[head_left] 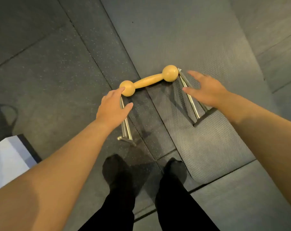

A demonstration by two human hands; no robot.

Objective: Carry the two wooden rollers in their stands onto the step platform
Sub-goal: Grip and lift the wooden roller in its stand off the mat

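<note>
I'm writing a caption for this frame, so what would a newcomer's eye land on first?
The yellow wooden roller, dumbbell-shaped, sits mid-frame atop a metal stand on the dark mat. Two open bare hands flank it: the left hand touches its left ball, the right hand hovers over the stand's right rods.

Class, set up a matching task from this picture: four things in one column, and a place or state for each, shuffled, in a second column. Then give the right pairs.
Things:
1. wooden roller
2. left hand
3. right hand
4. textured mat

Places or states:
A. open, fingers spread, above the right-side metal legs
B. lies flat on the floor, under the right leg frame
C. sits across the top of the metal stand
D. open, a fingertip at the roller's left ball

Pairs: 1-C, 2-D, 3-A, 4-B
</note>
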